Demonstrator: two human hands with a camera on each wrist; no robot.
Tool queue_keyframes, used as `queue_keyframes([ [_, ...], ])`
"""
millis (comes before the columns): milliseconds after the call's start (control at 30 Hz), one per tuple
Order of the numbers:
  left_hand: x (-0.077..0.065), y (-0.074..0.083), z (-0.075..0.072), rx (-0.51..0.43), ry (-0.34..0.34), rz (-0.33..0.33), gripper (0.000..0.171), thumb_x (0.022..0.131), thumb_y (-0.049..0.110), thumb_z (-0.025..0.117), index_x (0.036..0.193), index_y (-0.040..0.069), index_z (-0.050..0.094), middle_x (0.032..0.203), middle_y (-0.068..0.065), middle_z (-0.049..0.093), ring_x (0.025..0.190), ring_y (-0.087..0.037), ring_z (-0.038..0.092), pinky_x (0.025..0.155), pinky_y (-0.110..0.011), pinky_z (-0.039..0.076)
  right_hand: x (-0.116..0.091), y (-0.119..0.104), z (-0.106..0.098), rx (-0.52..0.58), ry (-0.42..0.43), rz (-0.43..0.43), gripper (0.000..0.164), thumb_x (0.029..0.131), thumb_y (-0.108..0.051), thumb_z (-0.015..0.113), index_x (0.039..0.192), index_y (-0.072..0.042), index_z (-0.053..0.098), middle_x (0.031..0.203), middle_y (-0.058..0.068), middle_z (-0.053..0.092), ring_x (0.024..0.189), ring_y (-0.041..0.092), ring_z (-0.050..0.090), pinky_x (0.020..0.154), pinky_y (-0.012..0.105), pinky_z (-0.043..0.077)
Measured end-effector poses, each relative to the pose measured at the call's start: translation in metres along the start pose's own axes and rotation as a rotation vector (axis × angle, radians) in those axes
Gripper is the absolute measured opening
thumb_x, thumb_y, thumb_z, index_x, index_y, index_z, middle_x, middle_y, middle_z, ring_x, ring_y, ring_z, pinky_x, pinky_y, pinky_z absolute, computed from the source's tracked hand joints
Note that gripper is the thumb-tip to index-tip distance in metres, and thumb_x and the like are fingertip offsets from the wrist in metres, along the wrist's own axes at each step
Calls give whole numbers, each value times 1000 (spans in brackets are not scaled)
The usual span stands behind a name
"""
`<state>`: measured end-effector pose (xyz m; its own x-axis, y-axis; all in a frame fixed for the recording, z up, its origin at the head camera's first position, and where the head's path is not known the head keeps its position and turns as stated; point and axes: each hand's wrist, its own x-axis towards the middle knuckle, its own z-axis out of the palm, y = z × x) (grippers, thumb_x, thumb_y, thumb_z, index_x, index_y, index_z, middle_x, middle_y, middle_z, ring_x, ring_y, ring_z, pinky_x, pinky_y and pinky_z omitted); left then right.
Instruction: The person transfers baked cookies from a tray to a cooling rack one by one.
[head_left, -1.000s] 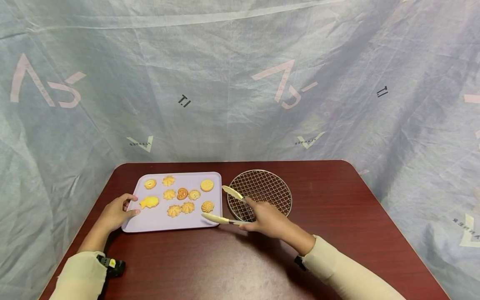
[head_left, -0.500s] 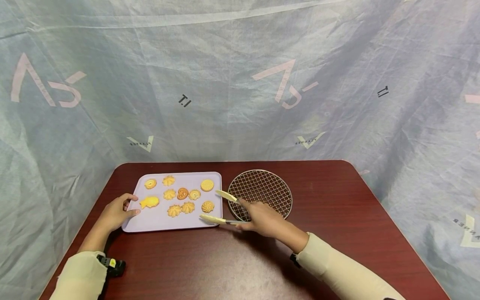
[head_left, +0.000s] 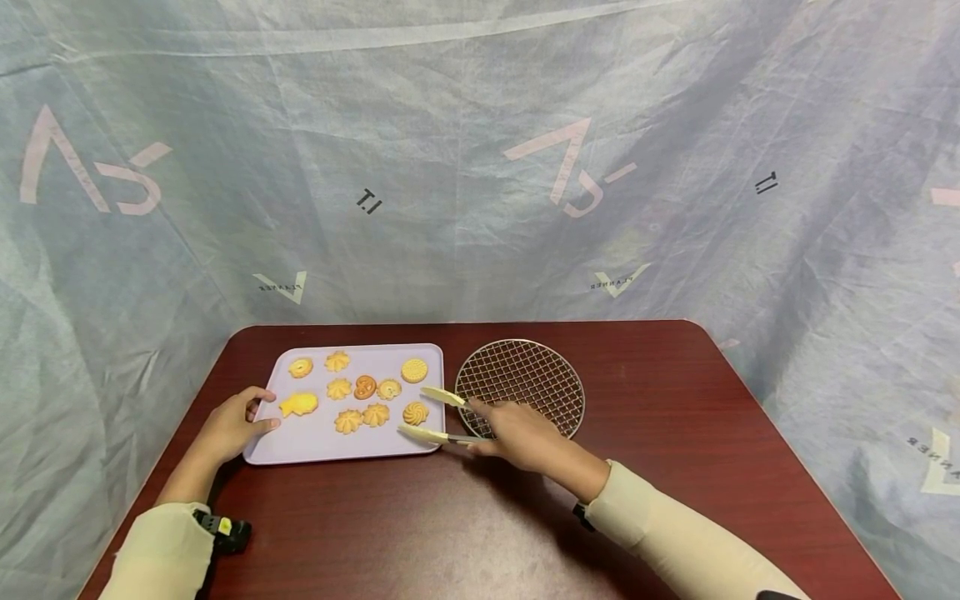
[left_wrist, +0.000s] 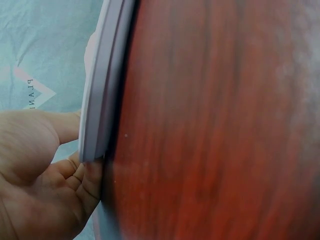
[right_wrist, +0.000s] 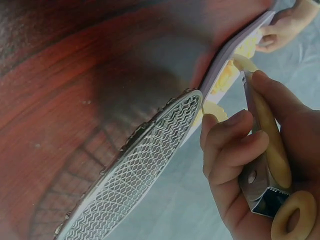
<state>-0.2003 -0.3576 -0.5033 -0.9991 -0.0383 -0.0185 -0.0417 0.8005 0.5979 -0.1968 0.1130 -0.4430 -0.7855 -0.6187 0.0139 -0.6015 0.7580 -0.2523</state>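
A pale lilac tray lies on the table's left half, with several cookies on it. At its left edge my left hand grips the rim; in the left wrist view the thumb is on one side of the tray and curled fingers on the other. My right hand holds tongs with cream tips, their arms spread. The tips reach over the tray's right edge, one on either side of a round swirl cookie. In the right wrist view, fingers wrap the tongs' handle.
A round wire rack sits just right of the tray, partly behind my right hand. A fish-shaped cookie lies nearest my left hand, and a round stamped cookie lies behind the swirl one. Grey cloth hangs beyond the table.
My right hand has moved a little to the left, bringing the tongs further over the tray. Their tips have come closer together around the swirl cookie. My left hand and the tray have stayed put.
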Motion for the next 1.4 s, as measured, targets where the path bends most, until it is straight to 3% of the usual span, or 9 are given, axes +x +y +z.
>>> queue_keyframes([
  [133, 0, 0, 0, 0, -1, -1, 42, 93, 9, 76, 127, -6, 56, 89, -13, 48, 84, -28, 47, 69, -38, 36, 2, -2, -1, -21, -7, -5, 68, 91, -43, 78, 147, -11, 56, 89, 5, 70, 66, 16, 60, 58, 33, 52],
  [400, 1, -2, 0, 2, -3, -1, 42, 93, 9, 76, 127, -6, 56, 90, -13, 47, 84, -28, 47, 69, -38, 36, 3, -4, 0, 11, -36, 6, 58, 93, -40, 77, 145, -21, 59, 88, 3, 71, 59, 11, 54, 53, 30, 47],
  [633, 2, -3, 0, 1, -3, -5, 43, 93, 9, 76, 128, -6, 56, 91, -14, 48, 86, -29, 48, 70, -38, 36, 3, -2, -1, 32, -35, -9, 55, 94, -37, 76, 143, -21, 60, 75, -3, 62, 59, 12, 52, 52, 29, 46],
  [1067, 2, -3, 0, 3, -7, -4, 42, 93, 9, 76, 128, -6, 56, 91, -14, 49, 85, -28, 47, 69, -38, 37, 1, -2, -3, 50, -11, -48, 52, 94, -36, 76, 141, -19, 62, 72, -5, 59, 59, 10, 52, 54, 29, 47],
  [1400, 2, -4, 0, -2, -7, 4, 43, 93, 9, 76, 127, -6, 56, 90, -14, 47, 84, -28, 47, 69, -39, 36, -1, -1, -6, 49, -8, -26, 55, 95, -38, 74, 144, -18, 60, 77, -4, 64, 60, 10, 54, 57, 28, 48],
])
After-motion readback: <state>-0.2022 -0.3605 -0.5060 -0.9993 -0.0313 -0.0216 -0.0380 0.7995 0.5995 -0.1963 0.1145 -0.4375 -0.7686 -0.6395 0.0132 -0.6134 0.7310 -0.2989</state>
